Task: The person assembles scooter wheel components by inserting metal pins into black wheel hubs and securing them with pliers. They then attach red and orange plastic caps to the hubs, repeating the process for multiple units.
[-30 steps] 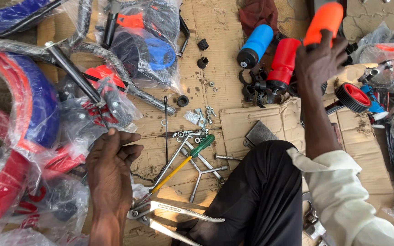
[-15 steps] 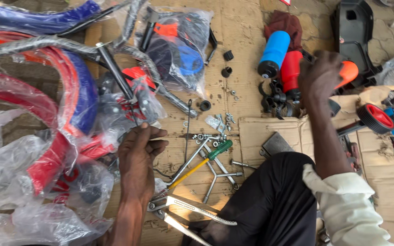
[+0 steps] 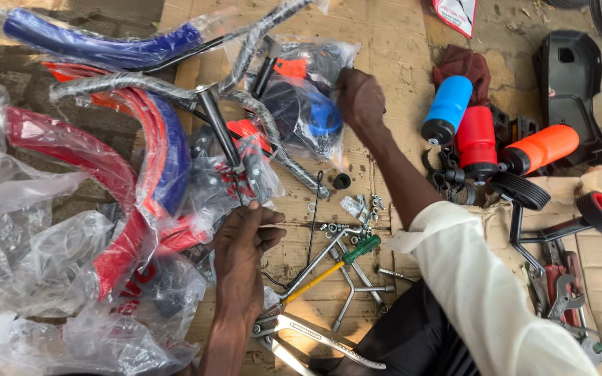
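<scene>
Fingers of left hand (image 3: 242, 240) curled narrow, pressing down on cardboard (image 3: 398, 63) beside wrapped red frame (image 3: 127, 244); whether they pinch anything small can't be told. Right hand (image 3: 360, 101) reaches up w/ fingers closed on clear plastic bag (image 3: 308, 104) of blue & black parts; fingertips hidden behind the hand. Bag lies top centre, just right of metal tube (image 3: 221, 132). Screwdriver (image 3: 332, 264) w/ green handle lies betw. the arms. Bag contents blurred by plastic.

blue bottle (image 3: 446, 109), red bottle (image 3: 476, 141), orange bottle (image 3: 540, 148), green-handled screwdriver (image 3: 361, 249)
</scene>
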